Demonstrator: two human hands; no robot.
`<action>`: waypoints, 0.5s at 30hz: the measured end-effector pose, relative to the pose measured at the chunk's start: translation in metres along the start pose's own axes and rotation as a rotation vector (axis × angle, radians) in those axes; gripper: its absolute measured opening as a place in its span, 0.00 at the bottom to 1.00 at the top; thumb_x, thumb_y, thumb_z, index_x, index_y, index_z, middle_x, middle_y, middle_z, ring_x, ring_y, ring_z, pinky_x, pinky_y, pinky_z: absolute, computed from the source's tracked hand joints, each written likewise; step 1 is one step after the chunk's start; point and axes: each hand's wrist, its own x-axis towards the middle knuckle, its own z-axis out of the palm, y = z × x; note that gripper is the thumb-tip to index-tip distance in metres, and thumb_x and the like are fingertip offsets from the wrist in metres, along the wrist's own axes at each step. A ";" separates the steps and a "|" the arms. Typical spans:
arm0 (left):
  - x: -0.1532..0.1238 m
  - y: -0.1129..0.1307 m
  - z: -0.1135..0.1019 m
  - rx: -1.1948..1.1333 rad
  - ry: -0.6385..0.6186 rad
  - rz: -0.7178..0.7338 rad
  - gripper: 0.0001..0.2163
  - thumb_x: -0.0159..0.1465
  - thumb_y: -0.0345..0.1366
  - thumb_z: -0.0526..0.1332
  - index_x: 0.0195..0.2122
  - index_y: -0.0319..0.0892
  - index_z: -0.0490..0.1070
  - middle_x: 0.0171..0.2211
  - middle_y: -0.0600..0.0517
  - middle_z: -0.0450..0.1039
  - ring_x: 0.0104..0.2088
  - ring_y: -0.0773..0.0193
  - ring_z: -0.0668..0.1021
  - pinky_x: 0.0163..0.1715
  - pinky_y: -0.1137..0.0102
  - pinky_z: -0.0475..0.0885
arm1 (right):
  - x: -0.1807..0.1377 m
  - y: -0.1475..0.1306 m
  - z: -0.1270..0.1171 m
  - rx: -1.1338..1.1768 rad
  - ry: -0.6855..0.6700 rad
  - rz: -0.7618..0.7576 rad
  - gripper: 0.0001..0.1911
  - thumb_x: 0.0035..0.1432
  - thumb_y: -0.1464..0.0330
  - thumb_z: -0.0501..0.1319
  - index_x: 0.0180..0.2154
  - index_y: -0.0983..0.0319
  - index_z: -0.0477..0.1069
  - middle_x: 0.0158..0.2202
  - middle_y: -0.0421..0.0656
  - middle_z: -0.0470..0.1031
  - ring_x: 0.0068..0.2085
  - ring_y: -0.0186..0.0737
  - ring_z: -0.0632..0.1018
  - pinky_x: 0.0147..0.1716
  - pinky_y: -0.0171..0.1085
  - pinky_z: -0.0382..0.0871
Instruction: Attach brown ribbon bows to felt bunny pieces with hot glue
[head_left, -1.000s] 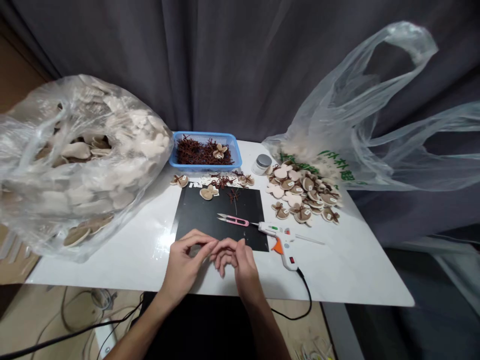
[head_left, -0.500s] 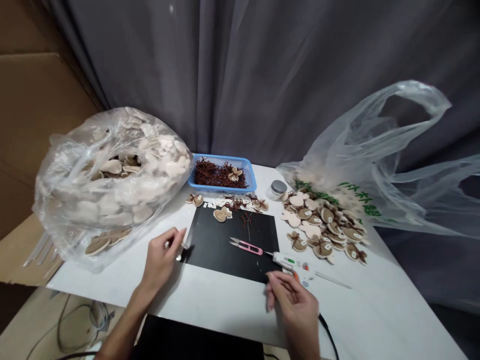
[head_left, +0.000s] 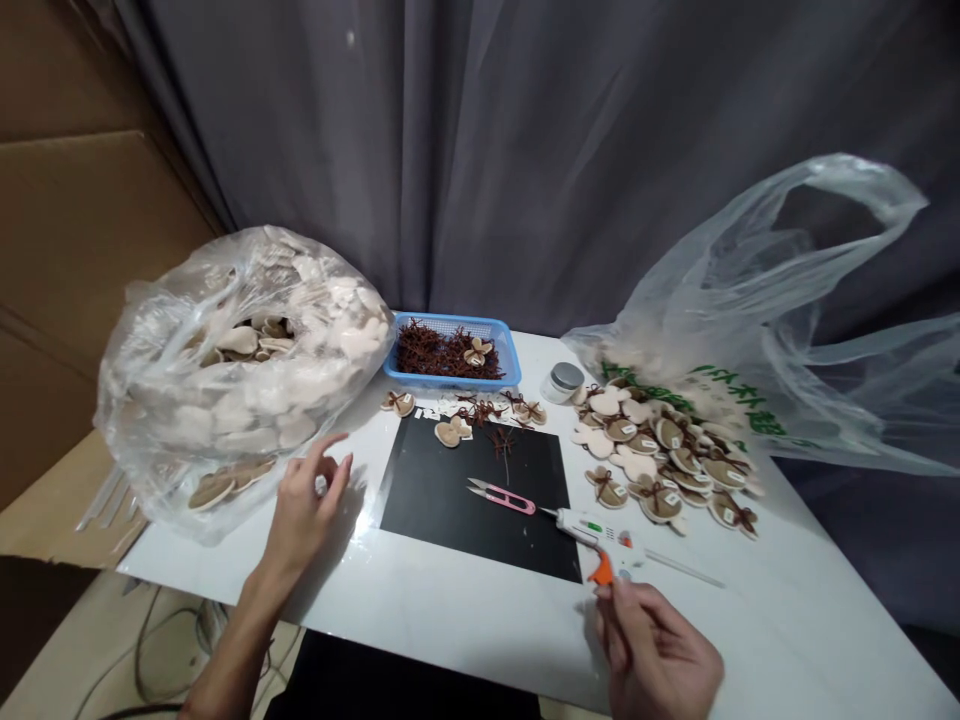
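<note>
My left hand (head_left: 304,505) is raised over the white table beside the clear plastic bag, its thumb and index finger apart. My right hand (head_left: 660,645) is closed in a pinch just below the white hot glue gun (head_left: 592,530), near its orange trigger (head_left: 602,569); whatever the fingertips may hold is hidden. The gun lies on its side with a glue stick (head_left: 686,568) out of its back. Its nozzle reaches pink-handled thread snips (head_left: 517,501) on a black mat (head_left: 450,510). A beige felt mouse-head-shaped piece (head_left: 452,432) and a dark red twig-like strand (head_left: 502,442) lie at the mat's far edge.
A bulging clear bag (head_left: 247,420) of padded shapes stands at left. Behind the mat are a blue basket (head_left: 450,381) of dark red bows and a grey-lidded jar (head_left: 564,380). Finished-looking bowed pieces (head_left: 660,495) pile up at right by a plastic carrier bag (head_left: 720,290).
My left hand has moved left off the mat's edge and its fingers have spread. My right hand has shifted right and down, below the glue gun. The view has shifted slightly.
</note>
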 end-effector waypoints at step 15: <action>0.046 0.046 0.077 -0.050 -0.375 0.214 0.14 0.73 0.46 0.62 0.35 0.45 0.77 0.34 0.50 0.81 0.35 0.56 0.81 0.38 0.65 0.73 | 0.026 0.035 -0.038 -1.158 0.200 -0.150 0.36 0.51 0.27 0.53 0.33 0.54 0.63 0.33 0.47 0.72 0.37 0.57 0.75 0.35 0.47 0.67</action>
